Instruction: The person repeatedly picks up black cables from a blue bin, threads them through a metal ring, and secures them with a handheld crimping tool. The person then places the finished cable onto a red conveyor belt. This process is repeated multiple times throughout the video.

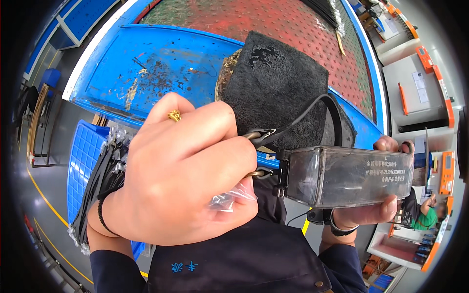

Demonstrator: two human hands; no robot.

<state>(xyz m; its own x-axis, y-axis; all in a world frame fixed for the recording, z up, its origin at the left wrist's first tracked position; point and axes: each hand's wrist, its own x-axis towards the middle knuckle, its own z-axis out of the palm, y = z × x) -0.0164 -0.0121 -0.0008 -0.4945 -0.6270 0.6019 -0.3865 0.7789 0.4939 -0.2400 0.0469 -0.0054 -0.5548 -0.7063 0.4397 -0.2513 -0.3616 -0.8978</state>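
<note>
My left hand [181,171], with a gold ring on one finger, is closed in a pinch on a dark strap [336,113]. The strap arches away from the fingers to the right, over a black cloth. Metal rings [254,135] and a scrap of clear plastic wrap [229,199] show at the fingertips. My right hand [369,214] grips a smoky, see-through rectangular box [354,180] with pale print. A small dark fitting [282,173] on the box's left end sits close beside the strap's metal parts; I cannot tell whether they touch.
The black cloth [293,83] drapes over a worn block on a stained blue tray [185,44]. A red mat [220,19] lies behind. Many black straps [105,171] with wrapped ends hang over a blue crate [83,166] at left. A person in green [426,217] is far right.
</note>
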